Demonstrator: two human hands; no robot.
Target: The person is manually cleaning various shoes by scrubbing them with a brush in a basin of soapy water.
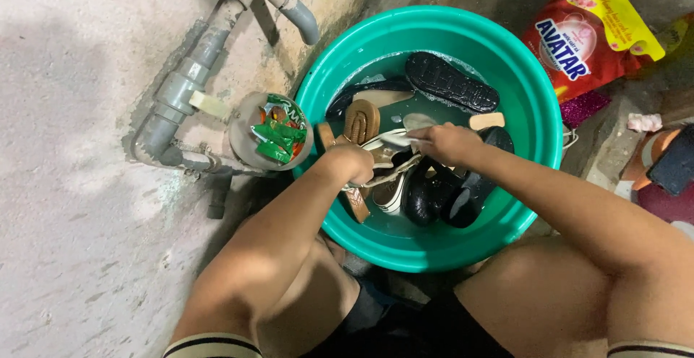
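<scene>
Concrete floor (87, 257) carries green basin (538, 90), red pouch (578, 47).

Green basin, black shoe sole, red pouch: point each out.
green basin (538, 97), head view, on its right rim.
black shoe sole (452, 82), head view, middle of the treaded underside, at the far side of the basin.
red pouch (578, 47), head view, on its printed front.

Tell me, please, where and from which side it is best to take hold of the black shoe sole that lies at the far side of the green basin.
Grip the black sole across its narrow middle, from above. It lies flat, tread up, long axis slanting along the basin wall, both long edges exposed. The right hand is nearer.
</scene>
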